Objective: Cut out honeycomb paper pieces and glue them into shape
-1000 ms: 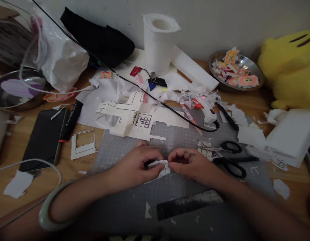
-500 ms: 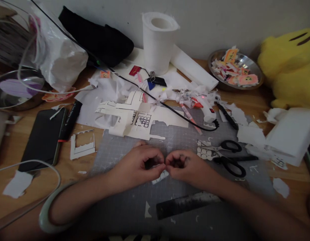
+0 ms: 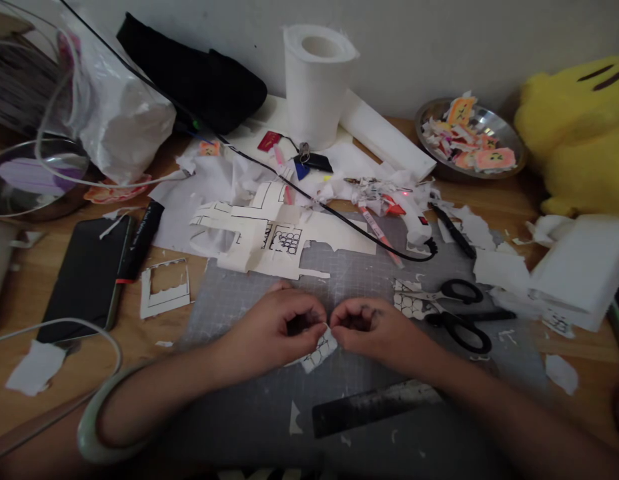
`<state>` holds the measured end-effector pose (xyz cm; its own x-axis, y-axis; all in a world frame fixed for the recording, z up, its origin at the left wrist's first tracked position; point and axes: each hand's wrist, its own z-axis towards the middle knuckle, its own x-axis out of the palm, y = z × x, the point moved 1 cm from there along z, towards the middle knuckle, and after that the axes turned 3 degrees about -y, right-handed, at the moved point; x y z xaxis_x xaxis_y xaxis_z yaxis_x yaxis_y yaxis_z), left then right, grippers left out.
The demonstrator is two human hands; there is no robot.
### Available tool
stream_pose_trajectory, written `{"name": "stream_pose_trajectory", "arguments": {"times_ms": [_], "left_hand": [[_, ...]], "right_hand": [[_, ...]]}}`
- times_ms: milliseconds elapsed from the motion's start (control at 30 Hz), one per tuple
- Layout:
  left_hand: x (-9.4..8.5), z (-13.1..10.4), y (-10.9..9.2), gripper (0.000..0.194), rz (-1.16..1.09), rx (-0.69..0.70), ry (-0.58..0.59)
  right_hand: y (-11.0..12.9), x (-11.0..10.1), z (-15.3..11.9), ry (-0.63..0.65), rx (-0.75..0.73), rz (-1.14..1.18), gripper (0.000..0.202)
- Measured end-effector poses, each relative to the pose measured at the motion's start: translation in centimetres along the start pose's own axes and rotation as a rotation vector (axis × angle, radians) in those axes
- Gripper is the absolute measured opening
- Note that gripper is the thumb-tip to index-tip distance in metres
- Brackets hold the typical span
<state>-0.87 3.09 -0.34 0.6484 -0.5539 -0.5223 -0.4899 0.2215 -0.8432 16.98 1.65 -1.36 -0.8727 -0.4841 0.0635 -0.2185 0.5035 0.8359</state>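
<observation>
A small white paper piece with drawn black outlines point(image 3: 320, 351) is pinched between the thumb and fingers of my left hand point(image 3: 294, 325). My right hand point(image 3: 362, 325) is closed at the same piece's upper right corner, its fingertips pressed together beside the left ones. Both hands are over the grey cutting mat point(image 3: 239, 407). Beyond them lies a larger white paper cutout point(image 3: 284, 250) with black drawings. Black-handled scissors point(image 3: 457, 312) lie right of my right hand, partly on another circle-patterned paper piece point(image 3: 408, 299). A dark ruler point(image 3: 364, 405) lies nearer the front.
A phone point(image 3: 89, 273), a black marker point(image 3: 142, 239) and a cut paper frame point(image 3: 164, 303) are at the left. Behind stand a paper roll point(image 3: 317, 93) and a metal bowl of paper scraps point(image 3: 509, 133). A black cable point(image 3: 269, 175) crosses the middle; a yellow plush point(image 3: 574, 140) is at right.
More of the small outlined paper now shows below my fingertips, and it has tilted. My hands have parted slightly; the other things have stayed in place.
</observation>
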Motion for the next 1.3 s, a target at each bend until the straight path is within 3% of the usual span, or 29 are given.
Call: {"name": "stream_pose_trajectory", "arguments": {"times_ms": [433,933,1033,1167,1233,1300], "left_hand": [[-0.1,0.0,-0.1,0.016,-0.027,-0.045,-0.016],[0.0,-0.3,0.1,0.018,0.094,0.058,0.083],[-0.1,-0.3,0.0,0.021,0.041,-0.014,0.034],[-0.2,-0.4,0.2,0.024,-0.113,-0.128,-0.013],[-0.1,-0.4,0.4,0.027,-0.197,-0.173,-0.019],[-0.1,-0.3,0.5,0.028,-0.262,-0.203,-0.021]], "right_hand": [[0.0,-0.1,0.0,-0.034,0.002,-0.022,0.011],[0.7,-0.4,-0.3,-0.101,-0.061,-0.028,0.017],[1.3,-1.8,-1.0,-0.261,-0.221,-0.188,0.021],[3.0,-5.7,-2.0,-0.790,-0.404,-0.530,0.028],[3.7,-7.5,-2.1,-0.977,-0.348,-0.706,0.031],[4.1,-8.8,-1.7,-1.019,-0.226,-0.798,0.036]]}}
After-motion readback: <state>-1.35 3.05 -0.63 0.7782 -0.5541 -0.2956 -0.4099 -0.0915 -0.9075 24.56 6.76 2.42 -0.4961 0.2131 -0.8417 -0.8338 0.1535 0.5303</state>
